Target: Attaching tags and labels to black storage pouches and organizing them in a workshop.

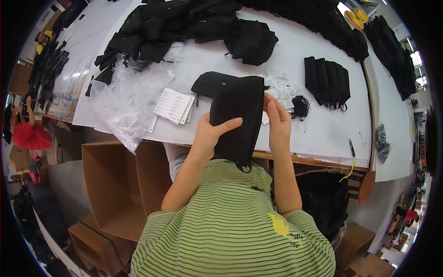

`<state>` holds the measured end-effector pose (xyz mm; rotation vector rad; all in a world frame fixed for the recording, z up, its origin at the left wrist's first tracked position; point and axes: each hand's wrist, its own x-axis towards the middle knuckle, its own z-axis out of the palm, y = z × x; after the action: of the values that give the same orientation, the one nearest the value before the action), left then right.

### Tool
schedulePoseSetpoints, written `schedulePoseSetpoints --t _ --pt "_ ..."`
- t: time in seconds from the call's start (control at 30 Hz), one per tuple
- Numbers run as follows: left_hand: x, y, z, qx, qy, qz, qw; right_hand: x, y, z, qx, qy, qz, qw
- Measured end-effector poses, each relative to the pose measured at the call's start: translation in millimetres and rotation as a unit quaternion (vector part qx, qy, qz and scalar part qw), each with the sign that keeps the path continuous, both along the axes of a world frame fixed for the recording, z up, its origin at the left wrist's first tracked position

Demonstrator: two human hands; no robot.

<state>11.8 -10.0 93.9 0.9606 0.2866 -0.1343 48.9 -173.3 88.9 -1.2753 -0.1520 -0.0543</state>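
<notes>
A flat black fabric pouch is held up at the near edge of the table, a small loop hanging from its lower end. My left hand is closed on its left side, thumb lying across the front and fingers behind. At the upper right edge of the pouch, my right hand has its fingers bent together; what they pinch is too small to make out. Behind the held pouch another black pouch lies on the table. Loose white tags and a bundle of black cords are just beyond my right hand.
A stack of white printed labels and a clear plastic bag lie to the left. Black pouches are heaped at the back, and a row of pouches is at right, with thread snips nearer. An open cardboard box stands below.
</notes>
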Motion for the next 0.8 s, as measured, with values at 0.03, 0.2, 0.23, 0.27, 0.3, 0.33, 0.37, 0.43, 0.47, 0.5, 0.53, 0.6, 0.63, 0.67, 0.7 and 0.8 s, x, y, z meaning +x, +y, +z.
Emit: schedulePoseSetpoints --t 0.03,0.2,0.23,0.27,0.3,0.33,0.37,0.43,0.47,0.5,0.53,0.6,0.63,0.67,0.7,0.8 --pt "-0.6 -3.2 -0.3 0.015 0.010 -0.021 1.000 6.4 2.6 12.3 -0.002 -0.011 -0.012 1.000" --pt "-0.3 -7.8 0.7 0.029 0.030 -0.049 0.998 28.0 -6.0 12.3 -0.081 -0.122 -0.082 0.986" --pt "0.1 -7.2 0.5 0.030 0.038 -0.054 0.997 28.1 -6.0 14.3 -0.124 -0.152 -0.112 0.974" --pt "0.5 -6.6 0.2 0.030 0.045 -0.060 0.997 28.0 -5.8 15.5 -0.165 -0.181 -0.142 0.959" --pt "0.5 -6.7 -0.6 0.032 0.047 -0.058 0.997 27.4 -6.0 15.1 -0.164 -0.179 -0.141 0.960" --pt "0.6 -7.2 -1.8 0.020 0.054 -0.053 0.997 26.6 -6.1 14.5 -0.193 -0.193 -0.157 0.949" --pt "0.7 -7.9 -2.9 0.009 0.062 -0.047 0.997 25.4 -5.7 13.8 -0.223 -0.206 -0.172 0.937" --pt "1.5 -9.8 -5.7 -0.013 0.065 -0.037 0.997 22.8 -1.7 12.2 -0.220 -0.196 -0.160 0.942" --pt "2.0 -10.8 -6.8 -0.036 0.067 -0.030 0.997 20.7 -0.1 11.7 -0.219 -0.188 -0.151 0.946" --pt "2.7 -11.4 -7.1 -0.034 0.071 -0.028 0.997 17.5 0.8 13.2 -0.217 -0.184 -0.148 0.947" --pt "3.9 -11.9 -7.1 -0.052 0.081 -0.028 0.995 14.1 0.6 16.6 -0.239 -0.197 -0.131 0.942" --pt "4.9 -10.4 -7.1 -0.069 0.096 -0.027 0.993 10.4 -1.1 23.8 -0.259 -0.207 -0.111 0.937" --pt "5.0 -9.3 -6.7 -0.083 0.095 -0.027 0.992 9.0 -2.9 27.6 -0.276 -0.212 -0.090 0.933" --pt "5.4 -7.8 -7.5 -0.097 0.093 -0.028 0.991 7.6 -3.9 31.2 -0.292 -0.218 -0.069 0.929" --pt "6.6 -4.8 -8.8 -0.098 0.097 -0.027 0.990 6.0 -3.4 35.0 -0.299 -0.221 -0.040 0.927" --pt "9.8 4.8 -12.2 -0.131 0.059 -0.027 0.989 -3.9 1.7 37.5 -0.307 -0.233 0.033 0.922"
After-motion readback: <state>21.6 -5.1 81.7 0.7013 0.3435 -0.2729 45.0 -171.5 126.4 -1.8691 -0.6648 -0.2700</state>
